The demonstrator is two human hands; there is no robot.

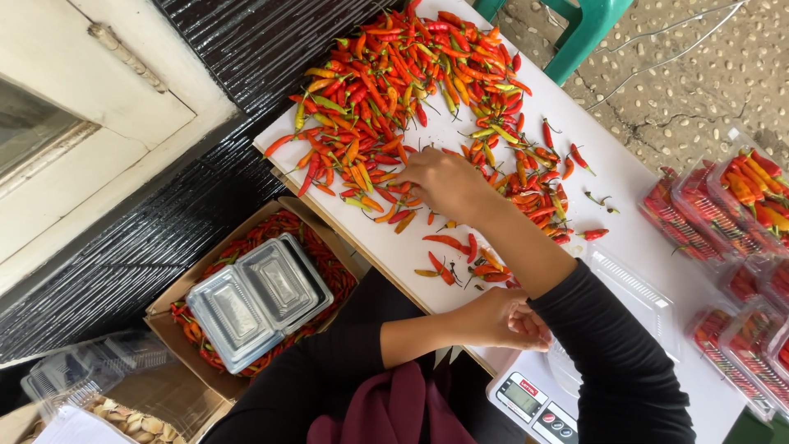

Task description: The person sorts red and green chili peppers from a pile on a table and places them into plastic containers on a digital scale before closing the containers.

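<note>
While the view looks straight down from the head camera, the largest element is the white table (633,230), which runs diagonally across the frame and carries a broad heap of chili peppers (394,90), red, orange and green, spread over its far half. Beside the table, lower down, stands an open cardboard box (168,308) filled with more chilies, and an empty clear plastic clamshell container (256,300) lies open on top of them. At the right edge, well apart from the heap, are stacked clear trays of packed chilies (731,238). A digital kitchen scale (534,403) sits at the near end of the table with an open clear plastic tray (637,296) resting on it. A green plastic chair (588,29) stands past the far end of the table. The right hand (444,185), arm in a black sleeve, reaches into the near fringe of the heap with its fingers curled down onto loose peppers; whether it grips any cannot be told. The left hand (505,321) rests at the table edge just beside the scale, loosely curled; what it holds, if anything, is hidden
</note>
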